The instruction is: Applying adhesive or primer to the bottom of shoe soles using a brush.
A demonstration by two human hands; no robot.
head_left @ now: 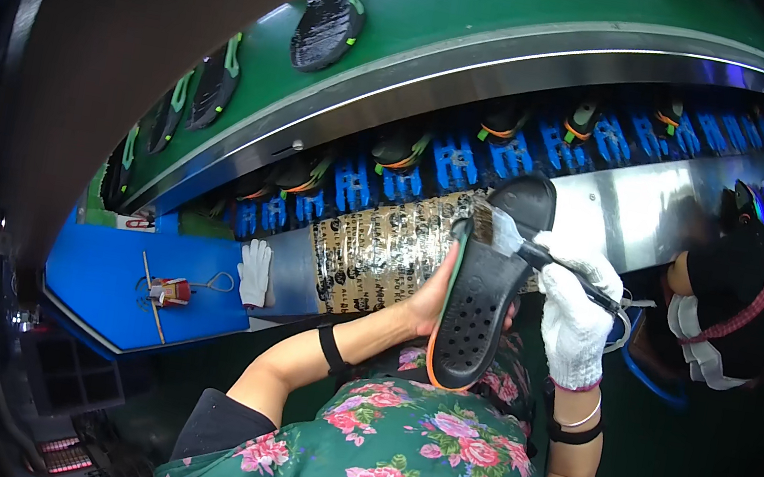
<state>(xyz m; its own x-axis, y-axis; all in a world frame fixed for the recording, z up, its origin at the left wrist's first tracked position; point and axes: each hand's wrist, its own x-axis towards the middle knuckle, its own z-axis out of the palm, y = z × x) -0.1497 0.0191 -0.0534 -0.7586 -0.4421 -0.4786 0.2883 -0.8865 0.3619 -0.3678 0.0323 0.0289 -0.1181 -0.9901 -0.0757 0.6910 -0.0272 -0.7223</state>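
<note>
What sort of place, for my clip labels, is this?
Likely a shoe factory: soles lie on a green surface, blue holders form a row, and the gloved right hand holds a brush.

Shiny brown tape-like covering point(380, 253) on the silvery metal tabletop point(632, 203): rows of repeated black capital lettering, partly lost in glare.
Small red-and-white container point(170, 291) on the flat blue tabletop point(92, 268): any print too small to read.

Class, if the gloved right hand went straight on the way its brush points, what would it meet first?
Led by its brush, the right hand would probably first meet the black sole held in the left hand; the bristles may already touch it, though depth is unclear.
</note>
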